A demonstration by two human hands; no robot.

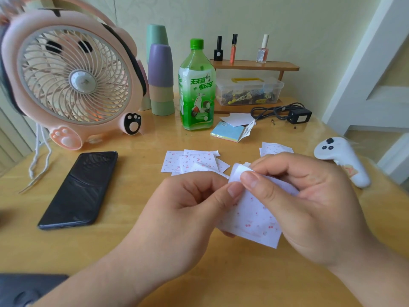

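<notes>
Near centre, over the counter (110, 247), the left hand (188, 202) and right hand (309, 202) both pinch a cherry-print paper square (252, 218) at its top corner, fingers (254, 182) curled. The right palm hides its right edge. Beyond lie overlapping matching squares (190, 162), count unclear. Far left, the fan (73, 78) is cut off.

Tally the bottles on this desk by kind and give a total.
green tea bottle: 1
small cosmetic bottles on the wooden shelf: 3 (black bottle, orange bottle, pale pink bottle)
Total: 4
</notes>
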